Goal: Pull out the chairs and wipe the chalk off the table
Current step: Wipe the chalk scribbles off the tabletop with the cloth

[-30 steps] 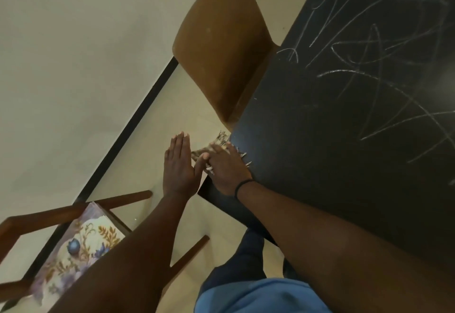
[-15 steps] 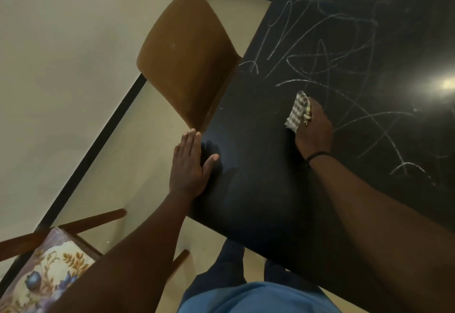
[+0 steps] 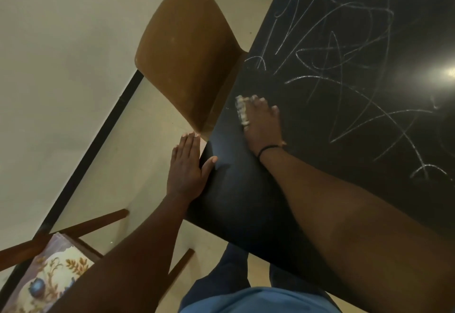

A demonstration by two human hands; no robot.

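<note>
A black table (image 3: 246,197) fills the right side, with white chalk scribbles (image 3: 344,71) over its far part and a wiped dark patch near me. My right hand (image 3: 263,123) presses a checked cloth (image 3: 241,109) flat on the tabletop close to the left edge; the cloth shows at my fingertips, blurred. My left hand (image 3: 188,167) lies flat with straight fingers against the table's near left corner, thumb on top. A brown upholstered chair (image 3: 184,51) stands at the table's left edge, its seat tucked under the top.
A wooden chair with a floral cushion (image 3: 49,273) stands at the lower left, away from the table. Cream floor with a black stripe (image 3: 98,145) runs between them. A light reflection (image 3: 450,73) glares on the tabletop at right. My legs stand at the table's near edge.
My right hand has swept the cloth from the corner out onto the tabletop and then back left toward the edge. My left hand has come to rest on the table corner.
</note>
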